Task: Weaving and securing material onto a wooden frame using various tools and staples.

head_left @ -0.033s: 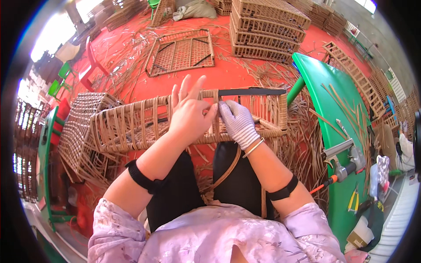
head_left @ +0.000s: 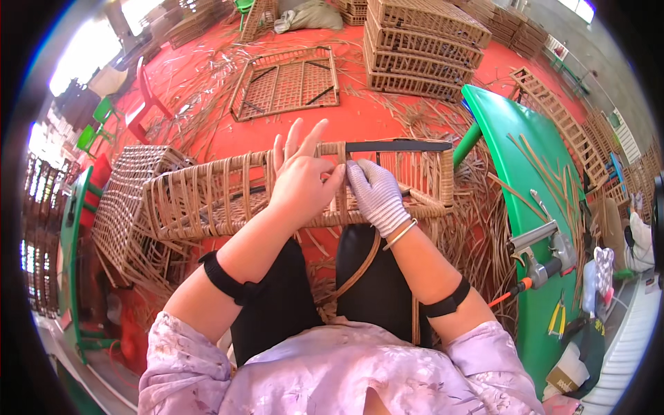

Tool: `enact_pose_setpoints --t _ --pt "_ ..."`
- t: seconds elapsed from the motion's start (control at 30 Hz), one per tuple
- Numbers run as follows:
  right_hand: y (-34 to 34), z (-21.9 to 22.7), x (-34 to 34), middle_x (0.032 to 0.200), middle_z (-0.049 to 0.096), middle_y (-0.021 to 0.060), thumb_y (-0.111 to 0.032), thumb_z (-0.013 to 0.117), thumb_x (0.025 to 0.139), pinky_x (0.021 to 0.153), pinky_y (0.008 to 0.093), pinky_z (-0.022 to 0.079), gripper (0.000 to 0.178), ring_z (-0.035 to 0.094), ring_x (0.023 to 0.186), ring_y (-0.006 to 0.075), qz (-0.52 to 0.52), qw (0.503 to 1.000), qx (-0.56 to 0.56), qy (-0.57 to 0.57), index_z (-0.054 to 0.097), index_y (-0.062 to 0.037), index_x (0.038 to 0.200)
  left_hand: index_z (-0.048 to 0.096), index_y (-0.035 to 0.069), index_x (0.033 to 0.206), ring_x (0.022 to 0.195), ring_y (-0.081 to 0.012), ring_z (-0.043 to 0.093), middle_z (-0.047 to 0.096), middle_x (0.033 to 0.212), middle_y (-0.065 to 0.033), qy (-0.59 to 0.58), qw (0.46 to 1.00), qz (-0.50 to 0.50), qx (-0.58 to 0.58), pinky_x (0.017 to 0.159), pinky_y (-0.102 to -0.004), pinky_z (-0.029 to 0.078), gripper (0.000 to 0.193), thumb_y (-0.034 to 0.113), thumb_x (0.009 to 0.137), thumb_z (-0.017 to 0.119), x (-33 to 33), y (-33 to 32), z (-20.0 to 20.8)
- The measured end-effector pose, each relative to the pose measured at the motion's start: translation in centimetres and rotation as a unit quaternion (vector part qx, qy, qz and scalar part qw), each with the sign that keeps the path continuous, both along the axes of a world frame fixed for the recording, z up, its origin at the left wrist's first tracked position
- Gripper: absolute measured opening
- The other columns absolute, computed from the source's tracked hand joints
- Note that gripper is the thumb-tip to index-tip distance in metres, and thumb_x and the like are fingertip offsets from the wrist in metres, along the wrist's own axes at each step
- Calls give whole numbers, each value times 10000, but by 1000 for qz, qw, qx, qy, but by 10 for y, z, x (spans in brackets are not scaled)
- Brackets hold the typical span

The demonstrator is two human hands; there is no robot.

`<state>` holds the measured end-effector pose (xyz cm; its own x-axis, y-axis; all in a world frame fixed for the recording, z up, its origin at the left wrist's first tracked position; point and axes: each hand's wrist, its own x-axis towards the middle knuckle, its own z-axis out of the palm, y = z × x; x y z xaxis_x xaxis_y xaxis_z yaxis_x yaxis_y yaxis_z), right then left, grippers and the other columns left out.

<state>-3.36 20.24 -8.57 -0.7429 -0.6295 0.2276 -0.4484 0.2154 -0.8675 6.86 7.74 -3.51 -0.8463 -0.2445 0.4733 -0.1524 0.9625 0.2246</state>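
Note:
A shallow woven wicker tray frame (head_left: 207,187) stands on its side across my knees, with a dark bar (head_left: 398,146) along its top edge at the right. My bare left hand (head_left: 302,180) pinches a wicker strip (head_left: 341,197) at the frame's middle between thumb and forefinger; its other fingers stretch upward. My right hand (head_left: 375,194), in a striped grey-white glove, is closed against the same strip just beside the left fingertips. Its fingertips are partly hidden, and both hands nearly touch. A long loose strand (head_left: 360,266) hangs down over my right thigh.
At the right a green table (head_left: 508,138) carries a metal-and-grey power tool (head_left: 546,252), yellow-handled pliers (head_left: 557,317) and loose strips. Ahead are a stack of wicker trays (head_left: 423,52) and a tray on the red floor (head_left: 287,79). Woven baskets (head_left: 135,207) stand at the left; strips litter the floor.

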Motion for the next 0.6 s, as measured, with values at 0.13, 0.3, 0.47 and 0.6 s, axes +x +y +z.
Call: enact_pose_setpoints --t 0.13,0.3,0.47,0.6 --pt "3 7 4 752 628 223 -339 477 985 691 472 474 372 621 757 412 -20 1000 14 7 618 -15 869 732 84 690 1421 -355 239 456 1448 -57 44 994 -6 98 1158 -535 117 254 308 807 710 -6 1 -8" --pt "8 13 18 714 603 219 -273 517 972 647 464 462 311 607 713 402 -31 991 9 132 602 -14 821 712 76 660 1361 -336 321 532 1328 -44 73 987 7 141 1136 -511 169 203 241 777 730 -18 0 -9" --pt "16 17 22 662 586 195 -256 544 952 616 477 456 295 602 677 399 16 991 -3 130 572 -37 757 708 61 658 1291 -303 405 564 1278 -64 101 983 53 144 1108 -461 229 193 206 786 712 -27 0 -2" --pt "19 12 21 645 539 198 -209 535 968 602 439 426 293 554 633 392 24 990 -45 133 552 -15 750 709 61 673 1210 -280 489 589 1237 -70 82 983 34 161 1104 -458 235 215 233 803 703 -28 0 -1"
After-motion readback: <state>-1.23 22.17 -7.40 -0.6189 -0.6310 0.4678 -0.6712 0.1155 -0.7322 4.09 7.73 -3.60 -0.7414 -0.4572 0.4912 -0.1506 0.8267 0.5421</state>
